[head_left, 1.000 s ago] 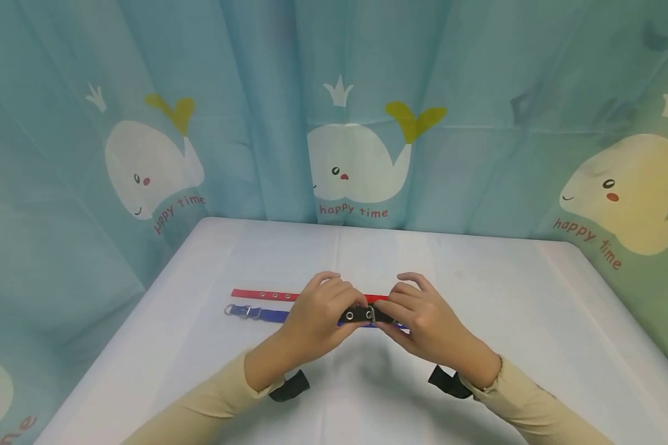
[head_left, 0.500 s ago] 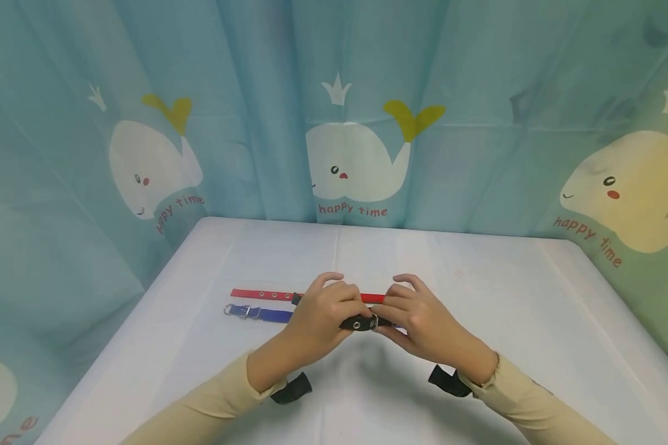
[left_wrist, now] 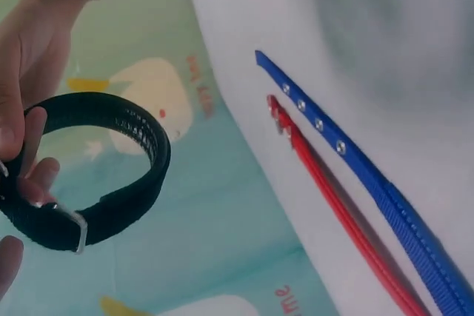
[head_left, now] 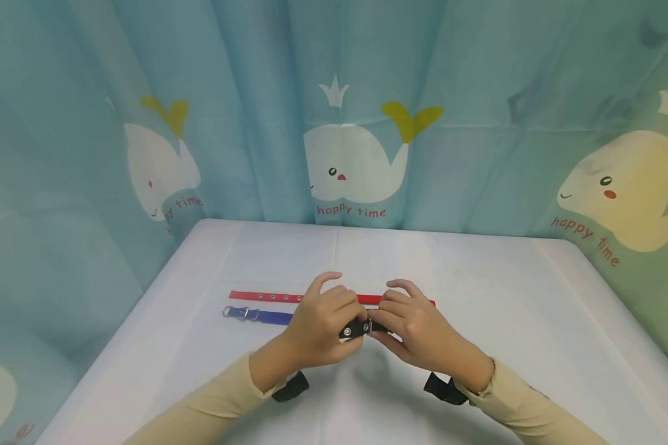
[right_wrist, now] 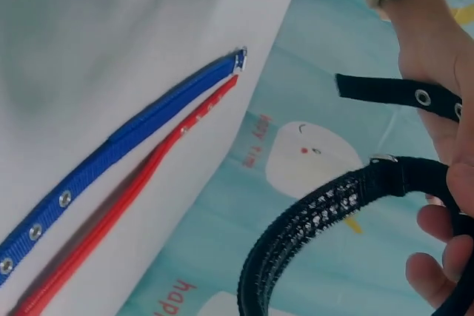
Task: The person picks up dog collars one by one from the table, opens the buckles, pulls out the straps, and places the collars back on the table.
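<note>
A black collar with metal eyelets and a buckle (head_left: 352,329) is bent into a loop above the table. In the left wrist view the black collar (left_wrist: 159,160) shows as a ring. My left hand (head_left: 323,324) pinches the eyelet strap just left of the buckle. The right hand (head_left: 420,324) pinches the buckle side, its fingertips close to the left ones. In the right wrist view the free strap end (right_wrist: 374,88) sticks out past the left hand. Fingers partly cover the buckle, so the pin's position cannot be told.
Behind the hands, a red collar (head_left: 245,295) with eyelets lies flat on the white table (head_left: 512,296). A blue collar (head_left: 275,317) with a metal buckle and ring lies nearer, partly hidden by the left hand. A whale-print curtain (head_left: 256,123) hangs behind the table.
Both hands have lowered slightly toward the body with the black collar. The red collar's right end now shows beyond the right hand. The strap tip seen left of the left hand is hidden again.
</note>
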Action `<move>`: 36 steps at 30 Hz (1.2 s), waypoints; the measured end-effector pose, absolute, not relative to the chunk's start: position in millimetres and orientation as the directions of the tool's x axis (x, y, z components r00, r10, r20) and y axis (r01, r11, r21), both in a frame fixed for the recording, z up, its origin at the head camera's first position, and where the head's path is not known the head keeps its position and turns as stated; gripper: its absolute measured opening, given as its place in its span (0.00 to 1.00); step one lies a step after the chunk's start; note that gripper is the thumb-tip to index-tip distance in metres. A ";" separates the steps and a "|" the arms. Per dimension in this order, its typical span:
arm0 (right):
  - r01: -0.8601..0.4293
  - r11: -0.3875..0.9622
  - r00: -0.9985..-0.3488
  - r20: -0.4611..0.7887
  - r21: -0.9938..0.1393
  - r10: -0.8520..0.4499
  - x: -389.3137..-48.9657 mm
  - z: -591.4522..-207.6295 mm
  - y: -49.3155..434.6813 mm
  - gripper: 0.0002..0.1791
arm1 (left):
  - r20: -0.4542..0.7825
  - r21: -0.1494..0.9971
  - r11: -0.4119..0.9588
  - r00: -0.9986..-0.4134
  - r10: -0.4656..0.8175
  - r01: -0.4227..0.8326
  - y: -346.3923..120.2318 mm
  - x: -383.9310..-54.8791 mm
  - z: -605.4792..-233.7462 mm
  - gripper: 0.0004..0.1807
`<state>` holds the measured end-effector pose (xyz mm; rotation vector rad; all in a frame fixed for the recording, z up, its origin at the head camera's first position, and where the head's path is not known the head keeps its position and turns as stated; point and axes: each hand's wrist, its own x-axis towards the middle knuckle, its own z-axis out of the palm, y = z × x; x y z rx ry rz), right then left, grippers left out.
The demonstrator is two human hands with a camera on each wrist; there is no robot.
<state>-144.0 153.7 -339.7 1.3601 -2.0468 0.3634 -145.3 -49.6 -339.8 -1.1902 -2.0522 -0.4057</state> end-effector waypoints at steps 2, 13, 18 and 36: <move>-0.896 0.433 -0.274 0.647 0.097 -0.712 -143.1 -339.9 154.1 0.12 | 0.723 -0.053 0.514 -0.322 0.611 0.856 -50.2 -144.1 -340.1 0.09; -0.889 0.443 -0.284 0.617 0.118 -0.734 -141.0 -333.7 151.9 0.15 | 0.699 -0.063 0.477 -0.302 0.648 0.877 -50.8 -146.2 -335.3 0.08; -0.889 0.455 -0.320 0.646 0.047 -0.693 -143.3 -333.7 153.1 0.10 | 0.719 -0.100 0.503 -0.287 0.632 0.858 -52.4 -147.6 -332.0 0.10; -0.811 0.555 -0.340 0.626 0.182 -0.702 -140.7 -328.9 154.8 0.11 | 0.679 0.033 0.616 -0.470 0.564 0.787 -52.5 -135.4 -331.0 0.09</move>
